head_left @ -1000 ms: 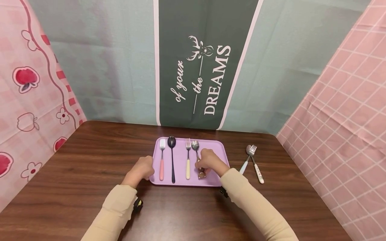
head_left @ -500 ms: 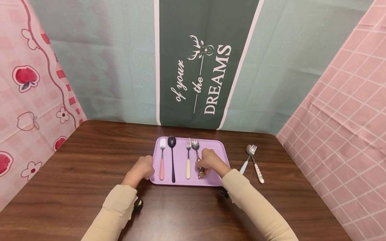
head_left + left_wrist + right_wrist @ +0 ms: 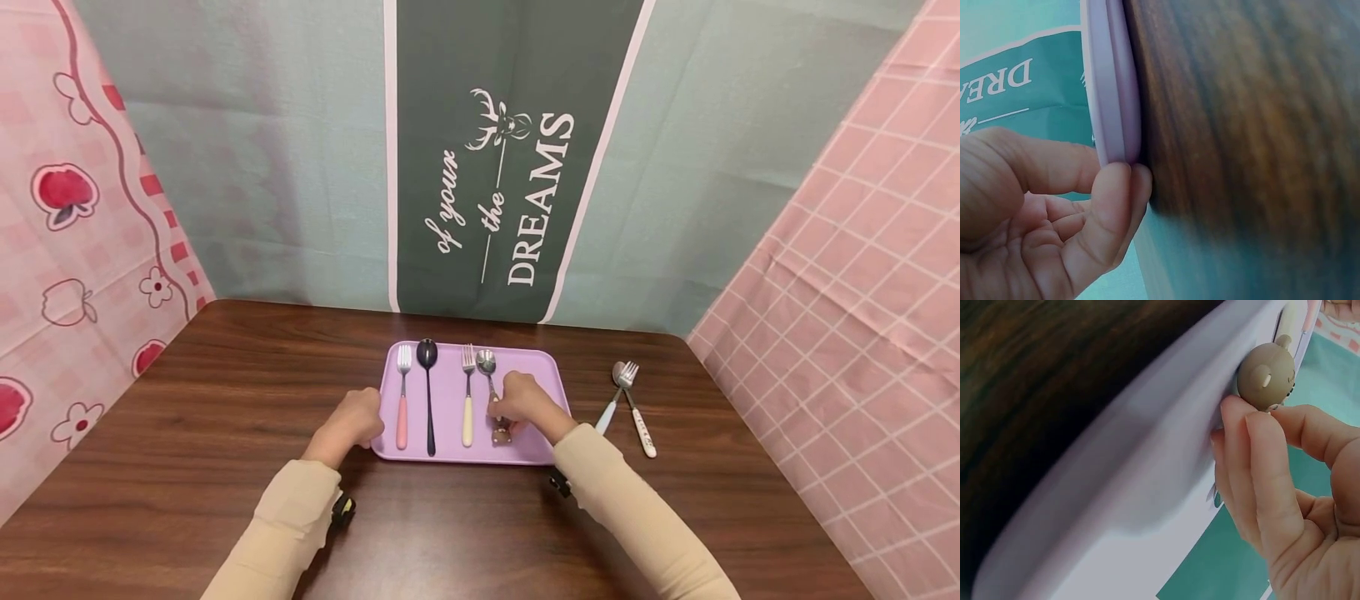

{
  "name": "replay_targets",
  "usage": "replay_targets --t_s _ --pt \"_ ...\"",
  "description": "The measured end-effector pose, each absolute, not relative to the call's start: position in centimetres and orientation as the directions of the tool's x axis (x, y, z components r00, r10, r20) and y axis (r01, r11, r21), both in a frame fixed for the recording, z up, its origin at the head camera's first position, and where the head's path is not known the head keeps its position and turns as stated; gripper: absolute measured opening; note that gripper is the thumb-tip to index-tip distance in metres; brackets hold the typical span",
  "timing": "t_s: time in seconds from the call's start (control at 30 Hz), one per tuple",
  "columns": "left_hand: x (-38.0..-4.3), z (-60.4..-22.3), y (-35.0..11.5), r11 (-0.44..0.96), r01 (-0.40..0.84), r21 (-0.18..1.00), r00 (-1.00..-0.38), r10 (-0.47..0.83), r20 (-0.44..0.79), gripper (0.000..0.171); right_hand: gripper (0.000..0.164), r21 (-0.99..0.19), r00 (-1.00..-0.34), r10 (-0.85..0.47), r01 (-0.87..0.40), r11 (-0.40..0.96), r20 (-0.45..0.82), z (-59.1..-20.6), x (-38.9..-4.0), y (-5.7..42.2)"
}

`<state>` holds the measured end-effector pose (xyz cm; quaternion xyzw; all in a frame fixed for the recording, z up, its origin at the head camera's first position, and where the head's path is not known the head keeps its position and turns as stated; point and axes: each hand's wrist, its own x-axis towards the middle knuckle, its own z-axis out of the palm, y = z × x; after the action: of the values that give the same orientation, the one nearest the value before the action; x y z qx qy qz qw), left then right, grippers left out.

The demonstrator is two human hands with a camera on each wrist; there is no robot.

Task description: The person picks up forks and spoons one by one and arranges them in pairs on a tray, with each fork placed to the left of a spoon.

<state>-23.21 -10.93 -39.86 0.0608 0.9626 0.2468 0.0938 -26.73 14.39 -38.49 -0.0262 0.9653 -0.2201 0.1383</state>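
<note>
My left hand (image 3: 358,417) pinches the left rim of a purple tray (image 3: 450,457); in the left wrist view, thumb and fingertips meet on the tray's edge (image 3: 1107,94). Over the tray's right half, my right hand (image 3: 527,400) pinches the handle of a metal spoon (image 3: 486,361). That handle ends in a brown bear head (image 3: 1266,376), close to the tray surface. The fingers cover the handle's middle. To its left on the tray lie a cream-handled fork (image 3: 467,417), a black spoon (image 3: 427,354) and a pink-handled fork (image 3: 402,421), roughly parallel.
On the table (image 3: 225,400), right of the tray, a blue-handled spoon (image 3: 607,417) and a white-handled fork (image 3: 642,429) lie crossed near their heads. A printed cloth (image 3: 300,167) hangs behind the table, with pink cloths at both sides.
The right hand and the bear-handled spoon have shifted very slightly to the right. My left hand and the tray have stayed in place.
</note>
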Motion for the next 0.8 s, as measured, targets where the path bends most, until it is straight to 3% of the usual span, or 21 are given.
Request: replay_targets --t_s 0.37,0.53,0.7,0.8 --pt "-23.1 -39.7 -10.8 0.874 0.073 0.480 -0.974 0.167 -0.155 0.009 0.018 -0.417 -0.965 -0.139 -0.034 0.908 -0.223 -38.7 -26.6 14.5" --pt "-23.2 -39.8 -10.8 0.870 0.068 0.489 -0.974 0.164 -0.157 0.008 0.026 -0.270 -0.960 -0.214 -0.160 0.949 -0.183 -37.9 -26.5 15.0" --pt "-23.2 -39.9 -10.9 0.869 0.071 0.490 -0.975 0.164 -0.149 0.008 0.019 -0.213 -0.921 -0.360 -0.326 0.921 -0.149 -37.4 -26.2 15.3" --pt "-23.2 -39.9 -10.9 0.869 0.067 0.489 -0.975 0.162 -0.154 0.009 0.034 -0.183 -0.882 -0.451 -0.425 0.886 -0.137 -37.2 -25.9 15.5"
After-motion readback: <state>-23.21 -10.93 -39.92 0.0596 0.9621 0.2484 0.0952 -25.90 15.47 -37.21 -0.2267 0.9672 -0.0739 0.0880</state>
